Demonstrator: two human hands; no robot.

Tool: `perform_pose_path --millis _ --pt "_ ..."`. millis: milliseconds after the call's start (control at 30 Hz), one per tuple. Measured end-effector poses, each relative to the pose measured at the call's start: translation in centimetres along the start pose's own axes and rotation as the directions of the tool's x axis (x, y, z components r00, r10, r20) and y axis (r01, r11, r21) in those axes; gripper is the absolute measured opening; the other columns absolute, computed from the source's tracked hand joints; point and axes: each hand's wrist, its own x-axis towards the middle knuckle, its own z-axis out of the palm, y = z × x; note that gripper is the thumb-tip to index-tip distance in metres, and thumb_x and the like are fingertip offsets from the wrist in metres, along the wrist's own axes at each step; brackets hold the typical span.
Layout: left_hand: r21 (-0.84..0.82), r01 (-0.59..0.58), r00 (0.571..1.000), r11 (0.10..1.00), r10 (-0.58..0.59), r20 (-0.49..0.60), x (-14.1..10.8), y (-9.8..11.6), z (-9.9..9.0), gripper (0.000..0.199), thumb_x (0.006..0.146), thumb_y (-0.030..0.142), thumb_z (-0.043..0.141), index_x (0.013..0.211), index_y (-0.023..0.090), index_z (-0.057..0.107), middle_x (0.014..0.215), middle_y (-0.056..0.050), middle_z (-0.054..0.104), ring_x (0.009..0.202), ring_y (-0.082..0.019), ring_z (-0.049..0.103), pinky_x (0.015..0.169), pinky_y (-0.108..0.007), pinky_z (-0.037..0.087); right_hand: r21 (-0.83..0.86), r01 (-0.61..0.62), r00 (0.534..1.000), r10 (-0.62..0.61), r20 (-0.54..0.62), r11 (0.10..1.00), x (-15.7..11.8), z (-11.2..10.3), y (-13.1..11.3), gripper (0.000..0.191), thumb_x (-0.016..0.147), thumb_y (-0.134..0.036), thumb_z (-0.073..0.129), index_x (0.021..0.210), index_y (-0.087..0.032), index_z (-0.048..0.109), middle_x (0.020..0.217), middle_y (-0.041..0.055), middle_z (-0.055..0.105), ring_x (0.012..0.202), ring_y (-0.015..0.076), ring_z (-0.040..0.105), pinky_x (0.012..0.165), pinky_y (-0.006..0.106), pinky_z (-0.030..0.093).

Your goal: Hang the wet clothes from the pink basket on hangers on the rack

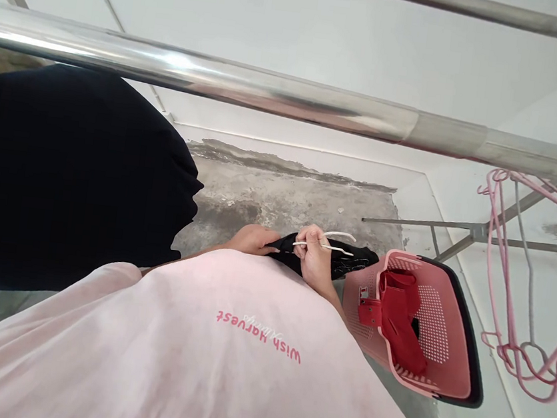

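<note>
A bunched black garment [353, 260] stretches in front of my waist, with light stitching or print near its right end. My left hand [253, 239] is closed on its left end, pinching the edge. My right hand [314, 257] is closed in a fist over the garment's middle. Two thin white strips [337, 248] stick out of this fist to the right, one with a curved end. Whether they are cords or parts of a hanger I cannot tell. My right fingers hide how they join the cloth.
A shiny metal rail [272, 91] crosses above my hands. Large dark cloth [70, 185] hangs at the left. At the right stand a pink basket [454, 343] with red cloth [399, 317] inside and several pink hangers [511, 289] on the rack. Grey concrete floor [284, 196] lies below.
</note>
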Motion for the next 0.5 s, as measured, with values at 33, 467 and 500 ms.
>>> perform_pose_path --millis 33,467,500 --pt "0.016 0.025 0.998 1.000 -0.024 -0.049 -0.2 -0.2 -0.2 0.034 0.095 0.047 0.047 0.082 0.020 0.064 0.076 -0.004 0.066 0.070 -0.016 0.059 0.060 -0.026 0.032 -0.009 -0.030 0.999 0.030 0.020 1.000 0.0 0.0 0.1 0.040 0.083 -0.059 0.059 0.078 -0.020 0.051 0.054 -0.0079 0.036 0.043 0.0047 0.029 0.044 0.021 0.022" --pt "0.129 0.668 0.534 0.733 -0.352 -0.769 -12.1 -3.7 -9.7 0.022 0.081 0.039 0.061 0.075 0.023 0.074 0.058 -0.003 0.062 0.058 -0.017 0.054 0.064 -0.032 0.035 -0.351 -0.272 0.954 0.298 0.019 0.896 -0.8 -4.1 4.0 0.049 0.080 -0.065 0.054 0.086 -0.017 0.060 0.057 -0.0052 0.042 0.048 0.0072 0.032 0.046 0.022 0.025" --pt "0.128 0.698 0.481 0.704 -0.329 -0.812 -13.3 -3.3 -10.4 0.020 0.080 0.037 0.061 0.073 0.023 0.074 0.056 -0.003 0.061 0.057 -0.016 0.053 0.063 -0.032 0.034 -0.350 -0.283 0.950 0.310 0.023 0.893 -0.7 -4.3 4.3 0.051 0.079 -0.067 0.054 0.085 -0.017 0.060 0.057 -0.0051 0.042 0.048 0.0072 0.032 0.046 0.022 0.025"
